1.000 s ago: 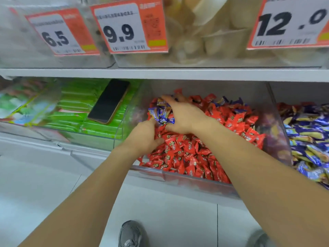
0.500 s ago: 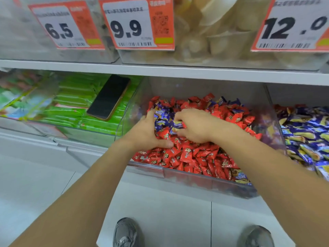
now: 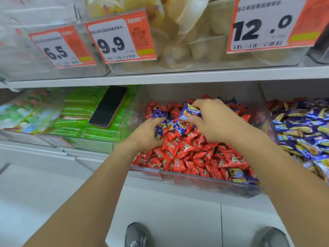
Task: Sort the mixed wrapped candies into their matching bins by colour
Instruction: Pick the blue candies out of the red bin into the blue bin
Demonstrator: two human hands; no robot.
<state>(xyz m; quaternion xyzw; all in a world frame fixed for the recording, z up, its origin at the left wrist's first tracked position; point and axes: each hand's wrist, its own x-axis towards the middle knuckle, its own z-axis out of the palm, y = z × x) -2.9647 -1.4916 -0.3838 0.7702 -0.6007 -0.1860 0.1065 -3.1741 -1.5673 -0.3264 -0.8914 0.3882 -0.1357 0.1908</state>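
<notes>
Down by the person's feet are two grey shoes on a pale tiled floor. Above the floor sits a white shelf with clear bins in a row. The middle bin is full of red candies, with some blue candies mixed in near the back.

The left hand rests on the pile, its fingers curled around a small bunch of blue candies. The right hand is just beside it, its fingers pinching a blue candy lifted a little above the pile.

The bin on the right holds lots of blue and yellow candies. The bin on the left holds green packs, and a black phone lies on top of them.

Higher up is another shelf with clear bins of pale snacks. Orange and white price tags hang there, reading 6.5, 9.9 and 12.0.
</notes>
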